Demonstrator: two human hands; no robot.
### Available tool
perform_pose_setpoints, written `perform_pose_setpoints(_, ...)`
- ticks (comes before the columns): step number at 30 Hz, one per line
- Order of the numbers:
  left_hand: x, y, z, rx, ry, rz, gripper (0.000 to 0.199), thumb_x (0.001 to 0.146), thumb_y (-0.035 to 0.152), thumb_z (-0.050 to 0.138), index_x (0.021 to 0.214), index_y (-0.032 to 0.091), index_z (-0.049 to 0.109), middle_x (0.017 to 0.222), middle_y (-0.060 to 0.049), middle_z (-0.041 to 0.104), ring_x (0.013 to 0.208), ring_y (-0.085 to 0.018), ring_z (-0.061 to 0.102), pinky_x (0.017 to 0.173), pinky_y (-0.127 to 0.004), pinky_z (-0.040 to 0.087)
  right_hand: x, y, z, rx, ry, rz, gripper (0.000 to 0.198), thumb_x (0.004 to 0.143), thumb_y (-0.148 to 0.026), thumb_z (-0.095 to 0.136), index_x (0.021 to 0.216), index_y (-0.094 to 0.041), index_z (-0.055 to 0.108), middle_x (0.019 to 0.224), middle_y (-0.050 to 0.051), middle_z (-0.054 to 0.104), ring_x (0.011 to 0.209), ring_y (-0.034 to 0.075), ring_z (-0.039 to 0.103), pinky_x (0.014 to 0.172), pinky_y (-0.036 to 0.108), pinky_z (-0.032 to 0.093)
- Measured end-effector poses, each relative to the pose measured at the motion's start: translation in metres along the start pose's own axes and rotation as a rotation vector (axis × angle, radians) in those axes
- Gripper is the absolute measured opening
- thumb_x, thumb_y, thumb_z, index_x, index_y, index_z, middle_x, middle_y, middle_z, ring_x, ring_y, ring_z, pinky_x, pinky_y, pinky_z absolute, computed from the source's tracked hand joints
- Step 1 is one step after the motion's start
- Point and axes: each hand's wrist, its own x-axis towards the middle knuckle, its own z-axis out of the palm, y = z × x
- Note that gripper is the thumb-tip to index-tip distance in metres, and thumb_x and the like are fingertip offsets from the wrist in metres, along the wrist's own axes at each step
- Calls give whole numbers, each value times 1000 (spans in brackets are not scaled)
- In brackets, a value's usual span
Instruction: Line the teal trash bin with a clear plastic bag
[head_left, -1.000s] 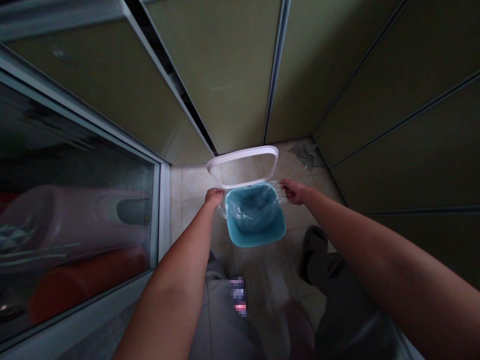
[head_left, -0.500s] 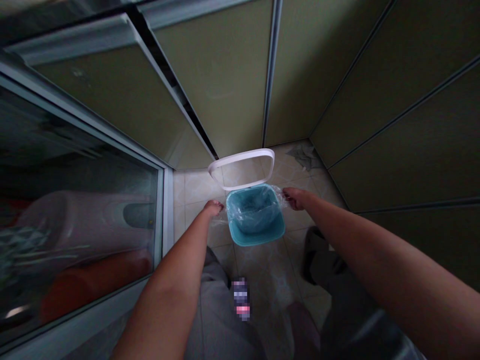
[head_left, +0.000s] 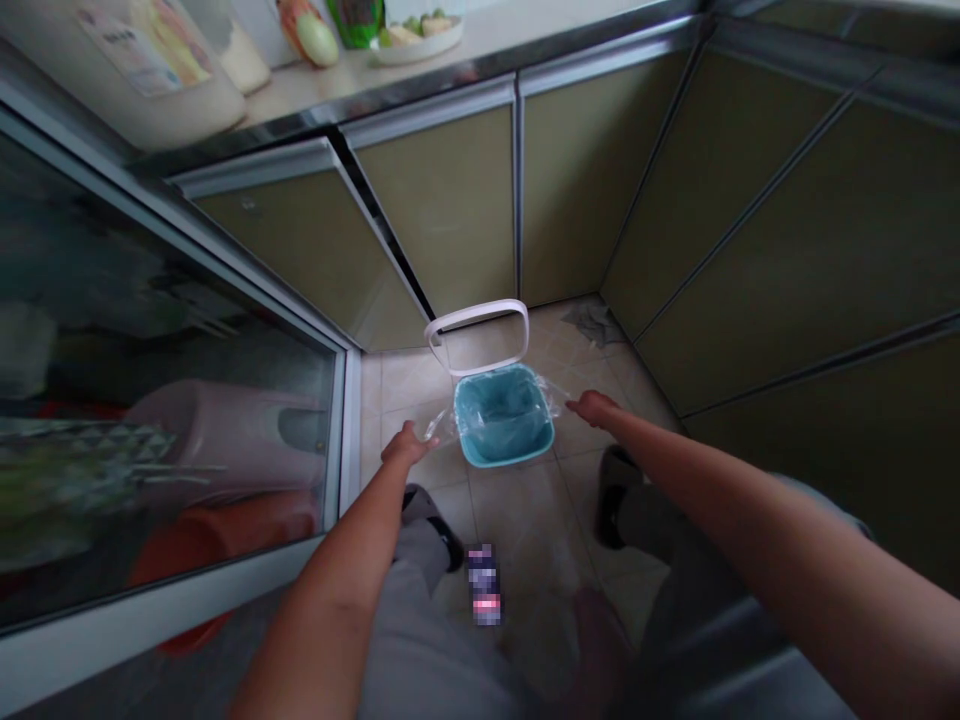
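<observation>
From my remote seat I have the clear plastic bag [head_left: 504, 418] at the centre: it lies partly inside the teal bin [head_left: 504, 464], its loose edges drawn out past both side walls. The bag's stretch runs sideways across the bin's mouth, so it lies to the right of my left hand [head_left: 409, 443] and to the left of my right hand [head_left: 594, 408]. Neither hand is clearly nearer; the left sits a little closer to my body. The left fingers look pinched on one edge, and the right fingers look closed on the opposite edge, though their tips are too small to make out fully.

Behind the bag, the white ring [head_left: 480, 311] stands tilted up at the bin's far edge. The bin rests on the tiled floor [head_left: 517, 515], between my feet and the cabinet doors [head_left: 442, 210]. Farther right, a grey cloth [head_left: 592, 323] lies in the corner.
</observation>
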Motion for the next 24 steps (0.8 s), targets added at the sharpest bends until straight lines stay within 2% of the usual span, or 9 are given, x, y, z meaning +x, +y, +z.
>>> perform_pose_setpoints(1,-8,-1,-4,37,40,-42,91,78,70,70,149,20,42,136,-24,61,121,-40,63,89,-46,52,-5,4,-2,-120,96,-74,39,92,-55,67,97,-16,64,93,14,69,90,26,67,75,34,50)
perform_pose_setpoints(3,-22,-2,-10,91,126,-95,83,83,70,63,149,24,42,142,-23,56,125,-41,60,91,-48,52,-16,11,-5,-260,257,-185,44,95,-57,61,112,-17,64,114,20,67,105,32,66,84,39,49)
perform_pose_setpoints(6,-35,3,-16,102,264,57,49,97,55,51,136,27,57,136,-17,58,120,-34,62,92,-42,52,-31,15,-6,-286,338,-279,41,99,-46,53,129,-19,60,130,21,61,106,32,66,85,40,49)
perform_pose_setpoints(8,-41,12,-16,77,310,243,37,99,45,51,128,27,64,130,-12,60,116,-27,63,94,-36,51,-40,10,-5,-297,335,-389,38,99,-38,51,133,-22,59,133,17,59,103,29,66,83,36,48)
perform_pose_setpoints(10,-44,25,-10,47,303,396,34,98,41,56,126,27,67,126,-9,60,115,-23,63,96,-31,49,-48,1,-2,-314,311,-526,37,98,-31,50,133,-24,61,133,14,58,101,27,66,83,33,48)
perform_pose_setpoints(13,-48,48,2,17,239,511,37,95,39,62,129,27,68,125,-7,61,114,-21,62,99,-29,48,-57,-16,6,-338,250,-660,41,97,-27,50,137,-26,61,132,11,58,101,24,65,85,31,48)
perform_pose_setpoints(15,-50,62,9,28,194,534,36,93,36,65,128,28,70,125,-7,62,114,-21,61,98,-29,47,-59,-25,13,-373,173,-693,46,96,-27,52,141,-28,60,134,12,56,103,25,65,90,32,48)
perform_pose_setpoints(18,-52,73,14,95,174,520,26,94,32,63,117,29,75,122,-6,64,112,-23,62,95,-30,48,-56,-33,20,-438,53,-656,46,97,-27,53,142,-29,63,137,14,54,107,26,65,97,34,46)
perform_pose_setpoints(24,-50,69,14,150,174,533,20,96,28,57,102,27,76,113,-7,67,107,-23,63,91,-31,48,-51,-26,20,-438,45,-664,27,96,-27,56,115,-21,74,122,15,62,104,27,64,93,32,46)
